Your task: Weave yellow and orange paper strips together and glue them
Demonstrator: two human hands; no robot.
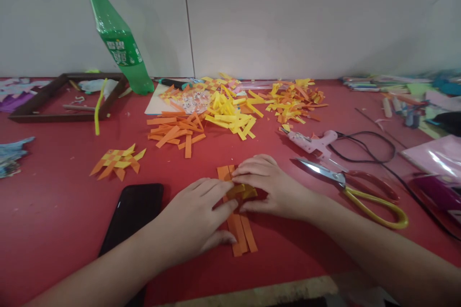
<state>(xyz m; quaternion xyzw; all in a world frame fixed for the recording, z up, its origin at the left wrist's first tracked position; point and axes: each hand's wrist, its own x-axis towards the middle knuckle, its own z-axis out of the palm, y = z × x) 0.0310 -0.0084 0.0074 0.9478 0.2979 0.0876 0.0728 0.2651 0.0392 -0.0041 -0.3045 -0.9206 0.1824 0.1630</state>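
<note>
Several orange paper strips (237, 232) lie side by side, lengthwise, on the red table in front of me. Across their middle goes a yellow paper strip (248, 192), partly hidden by my fingers. From the left, my left hand (203, 213) pinches at this yellow strip, its thumb low beside the orange strips. My right hand (275, 187) has its fingers bent over the yellow strip's other end and the tops of the orange ones. Left of the hands sits a woven orange and yellow paper piece (118, 160), and a black phone (135, 213) lies near my left forearm.
Piles of orange strips (176, 129) and yellow strips (230, 112) lie further back. On the right are open scissors (345, 184) and a pink glue gun (313, 141) with its black cord. A green bottle (120, 45) leans by a brown frame (54, 118).
</note>
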